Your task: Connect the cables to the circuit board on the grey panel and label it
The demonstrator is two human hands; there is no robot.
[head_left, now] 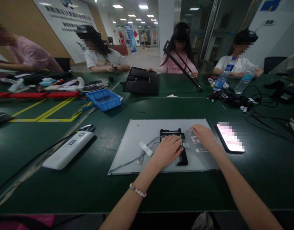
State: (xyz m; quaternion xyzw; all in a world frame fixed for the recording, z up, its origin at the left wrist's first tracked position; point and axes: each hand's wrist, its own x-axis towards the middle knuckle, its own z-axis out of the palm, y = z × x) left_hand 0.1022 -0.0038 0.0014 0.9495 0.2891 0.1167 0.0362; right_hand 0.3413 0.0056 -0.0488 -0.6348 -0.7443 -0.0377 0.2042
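Note:
A flat grey display panel [131, 135] lies back side up on the green table before me. On it sits a black plastic bracket [183, 158], and my left hand [168, 148] is over its middle, fingers bent across it and thumb on the right side. The hand hides much of the bracket. Thin grey cables [127, 164] run from the bracket toward the panel's lower left corner, under a strip of white tape [146, 149]. My right hand [204, 135] is above the panel's right part, fingertips pinched together beside a white label [195, 139]. What they hold is unclear.
A lit phone [229, 138] lies right of the panel, a white power bank [68, 150] with a cable to the left. Farther off are a blue tray [104, 99], water bottles [225, 74] and tangled black cables [229, 98]. Across the table, a person holds a black monitor cover [140, 83].

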